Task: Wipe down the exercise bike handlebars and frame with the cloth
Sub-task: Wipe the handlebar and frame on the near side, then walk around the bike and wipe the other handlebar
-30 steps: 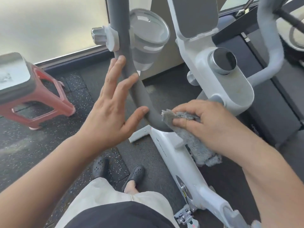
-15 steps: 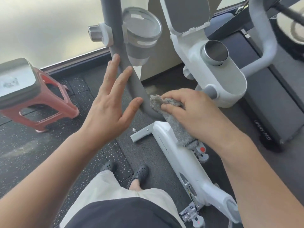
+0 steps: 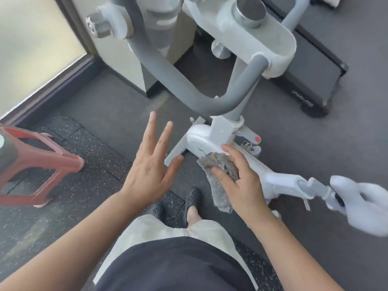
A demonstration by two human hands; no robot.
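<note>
The grey padded handlebar point(image 3: 178, 89) of the white exercise bike curves across the upper middle of the head view. Below it runs the white frame point(image 3: 201, 141), sloping down to the right toward the saddle point(image 3: 361, 204). My right hand point(image 3: 241, 181) grips a grey fluffy cloth point(image 3: 218, 164) and presses it on the white frame just below the steering post; part of the cloth hangs down under the hand. My left hand point(image 3: 149, 164) hovers with fingers spread, left of the frame and below the handlebar, touching nothing.
A red plastic stool point(image 3: 39, 162) stands at the left on the speckled rubber floor. A grey cup holder point(image 3: 161, 24) and a knob point(image 3: 98, 24) sit on the handlebar's upper part. A black treadmill base point(image 3: 310, 85) lies at the right. My feet in dark clogs point(image 3: 192, 198) are beside the frame.
My right hand has dropped with the cloth from the handlebar's bend to the white frame. My left hand has left the handlebar and sunk lower. The view has tilted downward.
</note>
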